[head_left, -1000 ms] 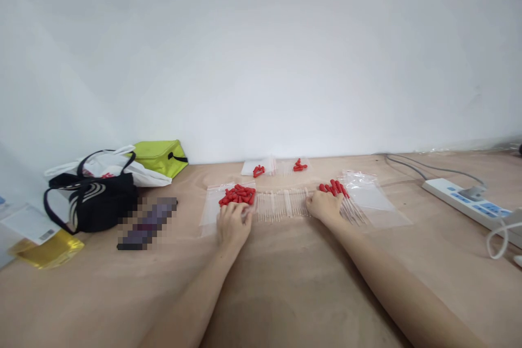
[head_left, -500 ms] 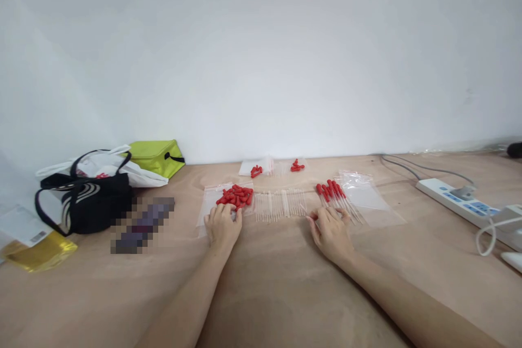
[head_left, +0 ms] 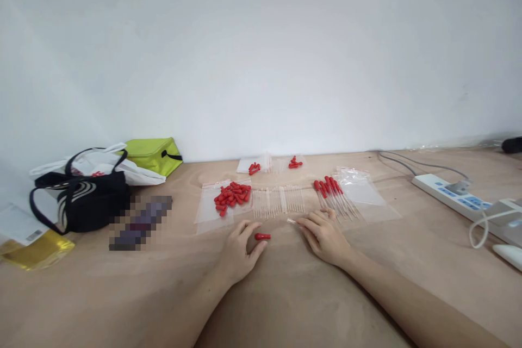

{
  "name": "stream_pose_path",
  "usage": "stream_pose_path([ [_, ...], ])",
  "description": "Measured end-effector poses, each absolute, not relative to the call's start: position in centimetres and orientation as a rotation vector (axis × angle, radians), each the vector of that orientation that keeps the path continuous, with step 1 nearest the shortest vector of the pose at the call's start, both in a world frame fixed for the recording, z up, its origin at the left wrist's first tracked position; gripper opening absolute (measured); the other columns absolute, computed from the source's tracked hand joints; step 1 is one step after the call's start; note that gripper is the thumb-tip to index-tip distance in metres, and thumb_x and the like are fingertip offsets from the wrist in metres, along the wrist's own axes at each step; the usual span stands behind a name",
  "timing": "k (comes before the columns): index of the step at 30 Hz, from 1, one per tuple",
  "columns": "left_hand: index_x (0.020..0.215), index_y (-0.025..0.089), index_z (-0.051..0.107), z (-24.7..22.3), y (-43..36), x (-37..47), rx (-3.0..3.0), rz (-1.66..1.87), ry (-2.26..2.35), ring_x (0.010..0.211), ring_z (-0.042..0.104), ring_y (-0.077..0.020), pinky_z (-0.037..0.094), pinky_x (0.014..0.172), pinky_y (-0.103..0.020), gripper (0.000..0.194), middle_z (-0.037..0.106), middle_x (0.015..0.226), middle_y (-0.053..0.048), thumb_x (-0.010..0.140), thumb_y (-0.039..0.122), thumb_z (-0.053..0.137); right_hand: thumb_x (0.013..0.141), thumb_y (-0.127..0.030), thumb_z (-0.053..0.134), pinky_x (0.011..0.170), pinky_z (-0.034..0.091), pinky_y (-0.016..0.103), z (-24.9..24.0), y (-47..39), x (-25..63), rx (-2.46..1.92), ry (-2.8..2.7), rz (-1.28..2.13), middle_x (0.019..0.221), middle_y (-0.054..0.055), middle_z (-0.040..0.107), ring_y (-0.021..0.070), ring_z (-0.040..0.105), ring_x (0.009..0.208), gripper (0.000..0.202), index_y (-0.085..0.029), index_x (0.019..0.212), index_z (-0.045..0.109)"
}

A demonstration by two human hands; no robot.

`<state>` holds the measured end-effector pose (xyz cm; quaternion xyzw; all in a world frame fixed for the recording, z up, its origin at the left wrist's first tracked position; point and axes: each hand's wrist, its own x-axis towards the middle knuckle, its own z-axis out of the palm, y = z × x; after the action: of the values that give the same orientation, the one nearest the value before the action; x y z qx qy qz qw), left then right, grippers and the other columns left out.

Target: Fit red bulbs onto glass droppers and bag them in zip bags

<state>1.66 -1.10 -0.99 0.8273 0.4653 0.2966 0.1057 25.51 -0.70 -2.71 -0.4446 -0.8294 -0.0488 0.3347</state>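
Pale wall [head_left: 285,65] backs a wooden surface [head_left: 281,293] that stretches toward 6 o'clock. On it lies a red bulb [head_left: 262,236], its long axis running 9 to 3 o'clock, narrow end at 3. Around it the left hand [head_left: 238,253] spreads thumb and forefinger; contact cannot be told. At the bulb's 2 o'clock, slightly apart, the right hand [head_left: 326,236] pinches a clear tube [head_left: 291,221], tip toward 10; at 1 lies a row of tubes [head_left: 281,201].
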Motion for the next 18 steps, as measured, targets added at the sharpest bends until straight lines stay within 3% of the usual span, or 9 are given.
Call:
stream_pose_path([
  [2,0.101,0.019,0.057,-1.0,-0.6,2.0,2.420,0.855,1.320,0.085,0.055,-0.0185,0.045,0.076,-0.032,0.027,0.054,0.095,-0.006,0.075,0.024,0.055,0.085,-0.019,0.039,0.082,0.022,0.036,-2.5,-0.7,25.5,-1.143,-2.171,-0.097,0.076,0.003,0.062,0.0149,0.050,0.075,0.023,-0.020,0.089,0.061],
  [5,0.079,0.019,0.061,-1.0,0.2,2.7,2.369,0.814,1.296,0.074,0.055,-0.0161,0.045,0.070,-0.029,0.010,0.054,0.081,-0.003,0.077,0.020,0.051,0.085,-0.019,0.039,0.082,0.021,0.037,-2.4,-0.8,25.2,-1.114,-2.177,-0.049,0.078,0.003,0.062,0.0147,0.049,0.075,0.022,-0.020,0.086,0.061],
  [7,0.072,0.018,0.057,-1.0,0.5,3.3,2.312,0.847,1.337,0.072,0.054,-0.0164,0.044,0.067,-0.029,0.009,0.055,0.075,-0.002,0.077,0.018,0.050,0.085,-0.019,0.039,0.083,0.021,0.037,-2.3,-0.8,25.0,-1.106,-2.165,-0.032,0.079,0.003,0.063,0.0144,0.050,0.075,0.022,-0.020,0.085,0.060],
  [14,0.080,0.019,0.052,-0.9,0.0,4.4,2.200,0.894,1.210,0.070,0.056,-0.0152,0.044,0.065,-0.027,0.004,0.060,0.076,0.000,0.079,0.018,0.048,0.084,-0.017,0.039,0.084,0.020,0.036,-2.1,-1.0,24.5,-1.062,-2.158,-0.025,0.080,0.001,0.063,0.0116,0.054,0.073,0.021,-0.020,0.087,0.059],
  [18,0.092,0.020,0.054,-0.9,-0.1,4.3,2.167,0.886,1.168,0.069,0.058,-0.0141,0.045,0.063,-0.024,0.014,0.062,0.081,-0.001,0.080,0.017,0.047,0.084,-0.019,0.040,0.084,0.020,0.035,-2.0,-1.1,24.5,-1.046,-2.185,-0.048,0.078,0.001,0.063,0.0112,0.055,0.073,0.019,-0.021,0.087,0.059],
])
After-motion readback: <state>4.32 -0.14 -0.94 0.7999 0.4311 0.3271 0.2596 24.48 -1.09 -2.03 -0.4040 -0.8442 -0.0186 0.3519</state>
